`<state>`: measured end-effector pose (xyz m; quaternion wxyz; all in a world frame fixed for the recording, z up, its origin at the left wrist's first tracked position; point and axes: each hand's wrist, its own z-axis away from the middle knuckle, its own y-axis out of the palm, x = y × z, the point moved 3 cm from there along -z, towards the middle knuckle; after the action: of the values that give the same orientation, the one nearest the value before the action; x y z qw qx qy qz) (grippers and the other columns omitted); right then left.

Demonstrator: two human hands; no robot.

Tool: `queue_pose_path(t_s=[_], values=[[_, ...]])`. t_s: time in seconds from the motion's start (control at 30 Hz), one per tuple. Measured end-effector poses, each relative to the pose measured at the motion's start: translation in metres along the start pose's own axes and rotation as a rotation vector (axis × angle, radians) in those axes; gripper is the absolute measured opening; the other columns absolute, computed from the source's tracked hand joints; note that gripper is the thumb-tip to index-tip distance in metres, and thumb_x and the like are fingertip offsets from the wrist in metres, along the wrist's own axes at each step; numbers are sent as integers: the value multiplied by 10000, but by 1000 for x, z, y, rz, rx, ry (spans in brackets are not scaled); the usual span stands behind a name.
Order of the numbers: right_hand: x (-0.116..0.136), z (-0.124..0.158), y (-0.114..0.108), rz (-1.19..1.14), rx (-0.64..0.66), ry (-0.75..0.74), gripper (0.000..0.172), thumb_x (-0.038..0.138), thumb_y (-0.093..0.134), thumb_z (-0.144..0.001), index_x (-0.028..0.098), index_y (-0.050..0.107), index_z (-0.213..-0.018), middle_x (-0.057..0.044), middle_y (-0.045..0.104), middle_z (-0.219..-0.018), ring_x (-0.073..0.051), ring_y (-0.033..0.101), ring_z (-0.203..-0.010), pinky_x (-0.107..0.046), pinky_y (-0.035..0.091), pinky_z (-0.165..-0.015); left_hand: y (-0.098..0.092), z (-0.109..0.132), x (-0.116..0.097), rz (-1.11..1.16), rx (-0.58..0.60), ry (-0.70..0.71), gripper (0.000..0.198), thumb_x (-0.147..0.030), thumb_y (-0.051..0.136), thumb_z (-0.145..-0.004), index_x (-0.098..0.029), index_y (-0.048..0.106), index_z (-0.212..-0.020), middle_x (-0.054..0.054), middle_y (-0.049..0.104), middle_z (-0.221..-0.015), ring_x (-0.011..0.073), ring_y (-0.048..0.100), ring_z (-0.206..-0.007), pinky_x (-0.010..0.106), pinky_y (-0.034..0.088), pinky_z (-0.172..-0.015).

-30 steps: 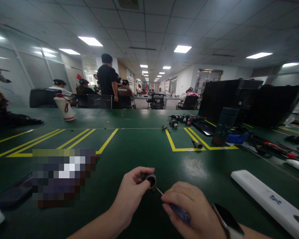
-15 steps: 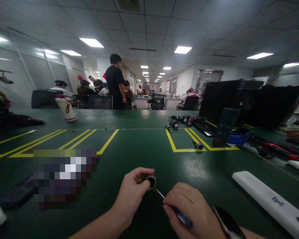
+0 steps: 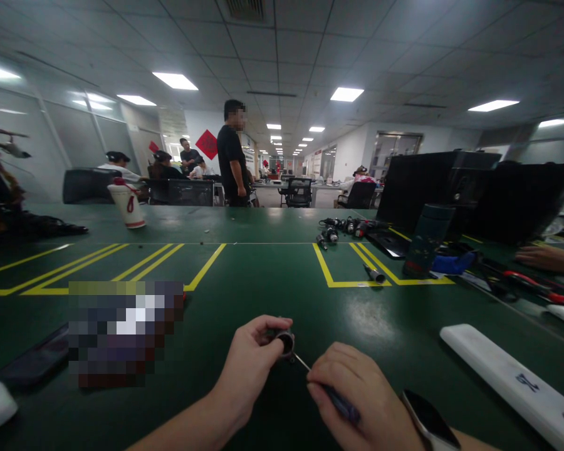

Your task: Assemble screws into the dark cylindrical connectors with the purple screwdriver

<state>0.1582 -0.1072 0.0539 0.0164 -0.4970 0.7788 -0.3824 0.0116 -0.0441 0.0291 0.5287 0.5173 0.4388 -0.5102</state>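
My left hand (image 3: 247, 369) pinches a small dark cylindrical metal part (image 3: 284, 342), its round open end turned toward me, just above the green table (image 3: 272, 275). My right hand (image 3: 357, 391) is closed around a thin screwdriver (image 3: 331, 391) with a dark blue handle. Its slim metal shaft points up and left, and the tip meets the lower edge of the part. A dark watch (image 3: 430, 421) sits on my right wrist.
A long white bar (image 3: 512, 382) lies at the right. A blurred patch (image 3: 122, 329) and a dark phone (image 3: 32, 363) lie at the left. Farther off are small metal parts (image 3: 341, 227), a dark bottle (image 3: 427, 241), a white cup (image 3: 128, 205), black monitors (image 3: 451, 185) and another person's hand (image 3: 543, 258).
My hands keep nearly the same grip and place. Another person's hand has reached in farther at the far right. The standing person in the background has walked to the right.
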Motion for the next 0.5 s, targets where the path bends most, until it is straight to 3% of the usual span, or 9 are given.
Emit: queue_pose_path(t_s=[0.2, 0.33, 0.5], values=[[-3, -1, -10, -104, -61, 124, 131, 111, 483, -820, 165, 577, -748, -26, 595, -645, -141, 545, -609, -252, 414, -568, -5, -2, -4, -37, 9, -34, 189, -114, 620, -686, -129, 659, -871, 73, 675, -861, 206, 633, -833, 335, 524, -759], [-23, -2, -17, -198, -112, 425, 255, 258, 468, -867, 171, 560, -646, -9, 556, -588, -135, 522, -554, -252, 393, -525, -11, -5, -11, 3, -32, -52, 235, -94, 584, -717, -134, 632, -944, 76, 659, -958, 204, 634, -904, 345, 499, -860], [-47, -3, -7, -362, 21, 711, 282, 355, 476, -851, 165, 551, -658, 5, 533, -554, -142, 509, -541, -270, 403, -540, -13, -8, -13, 39, -65, -65, 295, -38, 560, -709, -121, 610, -987, 89, 649, -998, 202, 634, -913, 343, 488, -886]])
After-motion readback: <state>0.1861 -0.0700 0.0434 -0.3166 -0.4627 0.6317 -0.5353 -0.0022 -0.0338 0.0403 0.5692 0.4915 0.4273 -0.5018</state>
